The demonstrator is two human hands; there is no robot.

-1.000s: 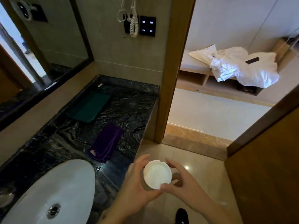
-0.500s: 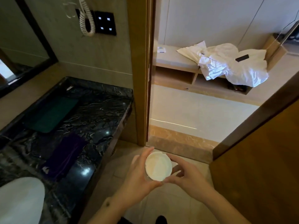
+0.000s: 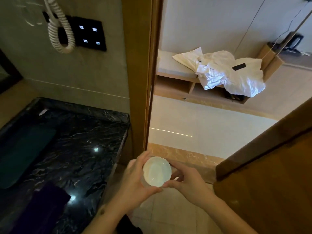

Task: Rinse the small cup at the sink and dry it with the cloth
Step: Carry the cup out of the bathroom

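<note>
Small white cup (image 3: pixel 157 171) clasped between left hand (image 3: pixel 135 184) and right hand (image 3: pixel 189 181), above the tiled floor beside the black marble counter (image 3: pixel 81 149), purple cloth (image 3: pixel 49 198) on the counter, no legible writing

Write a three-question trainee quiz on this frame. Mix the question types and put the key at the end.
1. True or false: the small white cup rests on the dark marble counter.
2. Multiple choice: where does the purple cloth lie? A) over the cup, B) on the counter near its front edge, C) on the wooden bench beyond the doorway.
3. Fill in: the cup is held by ____ hands.

Key
1. False. The left hand and the right hand hold it in the air, over the tiled floor beside the counter.
2. B
3. both
</note>
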